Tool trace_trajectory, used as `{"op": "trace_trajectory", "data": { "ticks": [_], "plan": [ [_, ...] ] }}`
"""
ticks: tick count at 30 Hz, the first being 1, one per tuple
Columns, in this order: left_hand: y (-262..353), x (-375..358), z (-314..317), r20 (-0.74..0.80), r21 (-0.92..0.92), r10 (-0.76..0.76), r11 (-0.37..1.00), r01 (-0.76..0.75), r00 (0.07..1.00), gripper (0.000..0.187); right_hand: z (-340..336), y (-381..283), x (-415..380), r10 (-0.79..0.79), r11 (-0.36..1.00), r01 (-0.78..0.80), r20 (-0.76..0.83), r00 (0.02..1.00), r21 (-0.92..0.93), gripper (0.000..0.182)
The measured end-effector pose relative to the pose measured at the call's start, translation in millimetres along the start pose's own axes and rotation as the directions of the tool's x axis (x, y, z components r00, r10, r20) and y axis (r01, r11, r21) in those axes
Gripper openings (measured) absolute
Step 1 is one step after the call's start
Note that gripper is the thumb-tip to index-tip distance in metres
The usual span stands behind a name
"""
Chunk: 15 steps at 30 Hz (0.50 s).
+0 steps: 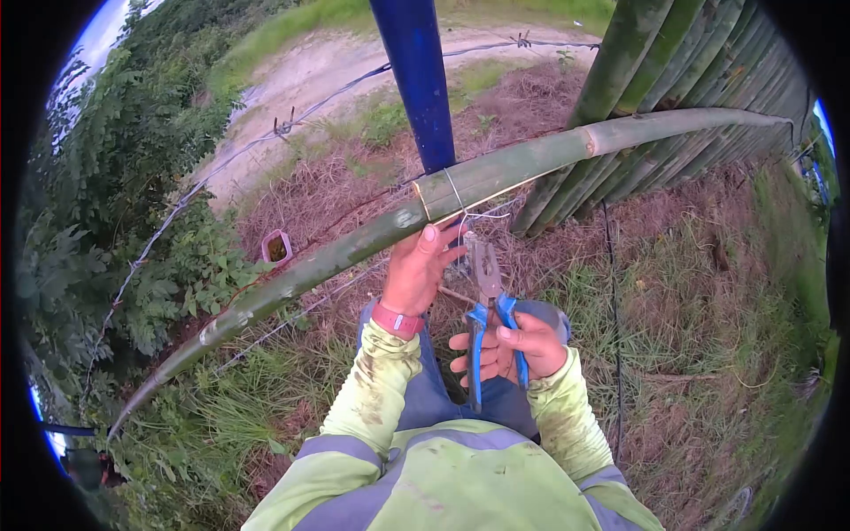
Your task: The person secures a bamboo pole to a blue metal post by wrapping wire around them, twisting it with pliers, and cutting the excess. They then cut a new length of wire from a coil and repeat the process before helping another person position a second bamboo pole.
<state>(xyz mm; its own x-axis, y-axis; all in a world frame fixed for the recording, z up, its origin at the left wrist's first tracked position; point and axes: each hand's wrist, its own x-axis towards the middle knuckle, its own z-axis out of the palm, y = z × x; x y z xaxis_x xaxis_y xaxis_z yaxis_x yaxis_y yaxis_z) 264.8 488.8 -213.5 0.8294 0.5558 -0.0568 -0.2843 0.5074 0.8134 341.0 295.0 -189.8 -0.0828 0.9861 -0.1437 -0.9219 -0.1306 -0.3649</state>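
Note:
A long green bamboo pole (332, 263) runs across in front of me, with an overlapping bamboo piece (522, 164) at the blue post (421, 88). A thin wire (454, 188) loops around the bamboo there, its twisted ends sticking out below. My left hand (414, 273) is at the pole's underside, thumb up against it and fingers apart, reaching toward the wire. In my right hand (527, 345) are pliers with blue handles (478, 350). Their metal jaws (482, 261) point up, just below the wire ends.
Barbed wire (199, 186) stretches behind the pole on the left. A wall of upright bamboo poles (655, 80) stands at the right. A small container (276, 247) sits among leaves beyond the pole. A dark cable (613, 310) hangs to my right.

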Motion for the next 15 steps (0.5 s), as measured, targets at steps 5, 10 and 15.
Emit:
{"op": "trace_trajectory", "data": {
  "ticks": [5, 10, 15],
  "plan": [
    [-4.2, -34.2, -1.7, 0.043, 0.191, -0.226, 0.958, 0.215, 0.973, 0.039, -6.1, 8.3, 6.1, -0.112, 0.882, -0.012, -0.234, 0.966, -0.472, 0.04],
    [-22.0, -32.9, -4.2, 0.063, -0.062, -0.31, 0.947, 0.314, 0.949, 0.027, -0.9, 9.4, 1.3, 0.011, 0.89, -0.15, -0.31, 0.951, -0.43, 0.037],
    [-19.3, -31.0, -4.2, 0.146, -0.07, -0.317, 0.942, 0.329, 0.937, 0.021, -11.8, 26.7, -12.7, -0.027, 0.993, -0.012, -0.327, 0.945, -0.117, 0.039]
  ]
}}
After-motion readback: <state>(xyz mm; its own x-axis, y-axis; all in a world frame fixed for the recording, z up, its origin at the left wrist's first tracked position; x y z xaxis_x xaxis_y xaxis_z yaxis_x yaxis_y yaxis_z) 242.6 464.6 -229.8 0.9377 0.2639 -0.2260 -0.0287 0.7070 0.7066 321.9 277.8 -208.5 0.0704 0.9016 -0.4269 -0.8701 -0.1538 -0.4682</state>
